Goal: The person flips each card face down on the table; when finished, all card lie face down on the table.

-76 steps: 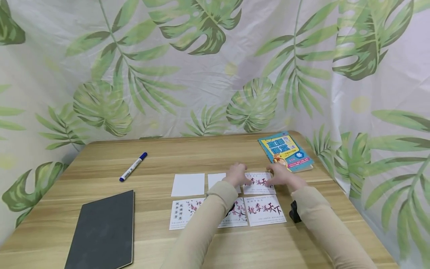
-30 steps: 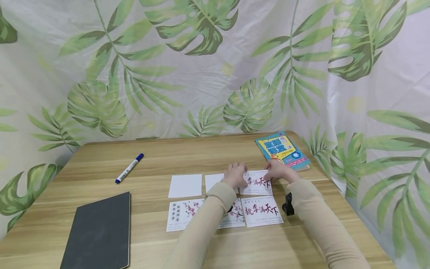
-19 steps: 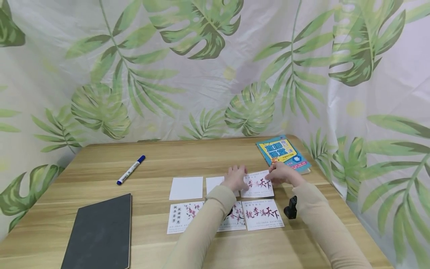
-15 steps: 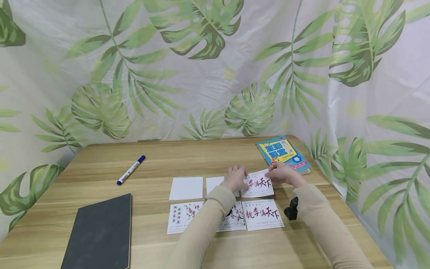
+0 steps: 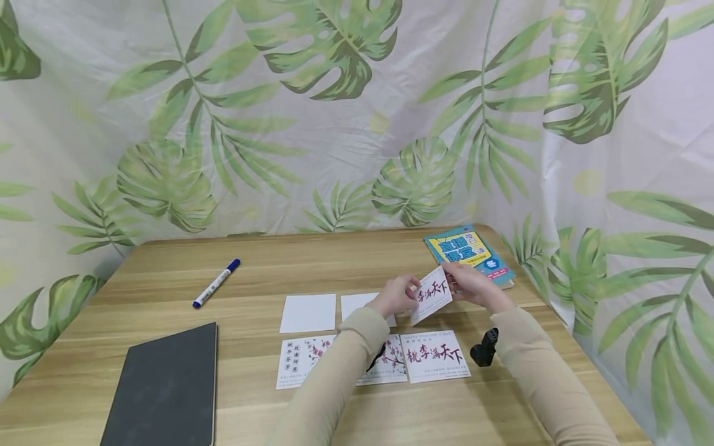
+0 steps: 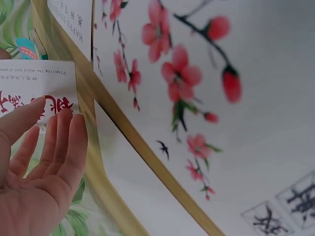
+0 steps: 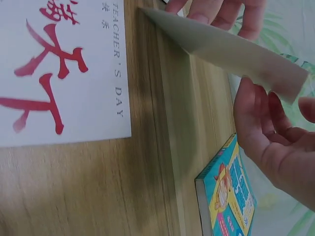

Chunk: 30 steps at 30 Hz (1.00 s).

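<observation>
In the head view my right hand pinches a white greeting card with red Chinese lettering by its right side. The card stands tilted, raised off the table. My left hand is at the card's left edge; in the left wrist view its loosely bent fingers and thumb overlap the printed face. A matching lettered card lies flat just below. Beside it are two plum-blossom cards, partly hidden by my left sleeve. Behind those lie two blank-faced cards, one partly covered by my left hand.
A blue and yellow book lies at the table's back right. A blue-capped marker rests at the back left, and a dark notebook at the front left. A leaf-patterned curtain hangs behind the table.
The lettered card lay flat in the back row between both hands. Its right side has since come up in my right hand, and the card now stands tilted above the table.
</observation>
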Tool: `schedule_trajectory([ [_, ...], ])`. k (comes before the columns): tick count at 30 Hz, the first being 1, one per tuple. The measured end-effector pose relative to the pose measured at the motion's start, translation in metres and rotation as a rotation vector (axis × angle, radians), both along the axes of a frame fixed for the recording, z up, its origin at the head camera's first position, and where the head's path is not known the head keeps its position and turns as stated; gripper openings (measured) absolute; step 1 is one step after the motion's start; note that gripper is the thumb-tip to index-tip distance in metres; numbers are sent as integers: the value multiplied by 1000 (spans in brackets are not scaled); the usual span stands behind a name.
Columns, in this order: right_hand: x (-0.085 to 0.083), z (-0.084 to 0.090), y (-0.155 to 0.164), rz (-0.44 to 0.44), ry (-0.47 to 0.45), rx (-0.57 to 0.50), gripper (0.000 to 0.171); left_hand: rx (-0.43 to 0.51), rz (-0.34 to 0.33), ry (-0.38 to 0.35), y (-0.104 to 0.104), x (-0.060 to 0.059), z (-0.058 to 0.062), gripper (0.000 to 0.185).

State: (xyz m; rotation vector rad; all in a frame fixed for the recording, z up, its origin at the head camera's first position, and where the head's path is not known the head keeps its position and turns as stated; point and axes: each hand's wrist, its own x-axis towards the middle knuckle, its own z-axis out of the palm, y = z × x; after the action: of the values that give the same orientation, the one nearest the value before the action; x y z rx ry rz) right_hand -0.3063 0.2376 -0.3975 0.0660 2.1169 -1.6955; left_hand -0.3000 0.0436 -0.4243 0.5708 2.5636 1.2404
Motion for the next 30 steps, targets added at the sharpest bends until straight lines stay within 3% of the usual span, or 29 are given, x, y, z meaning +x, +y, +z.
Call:
schedule_trajectory([
  [5, -2, -2, -3, 4, 3, -29, 44, 146, 17, -88, 1, -1, 0, 32],
  [8, -2, -3, -4, 57, 26, 6, 53, 243, 28, -152, 2, -5, -1, 25],
  [13, -2, -6, -8, 119, 44, 83, 52, 339, 43, -240, 1, -7, 0, 41],
  [18, -2, -8, -12, 149, 61, 117, 38, 295, 97, -213, -2, -8, 2, 59],
  [26, -2, -12, -13, 154, 161, 286, 28, 237, 119, -171, -4, -11, 1, 36],
  [30, -2, -14, -13, 118, 271, 417, 34, 169, 155, -147, -4, -10, 0, 41],
])
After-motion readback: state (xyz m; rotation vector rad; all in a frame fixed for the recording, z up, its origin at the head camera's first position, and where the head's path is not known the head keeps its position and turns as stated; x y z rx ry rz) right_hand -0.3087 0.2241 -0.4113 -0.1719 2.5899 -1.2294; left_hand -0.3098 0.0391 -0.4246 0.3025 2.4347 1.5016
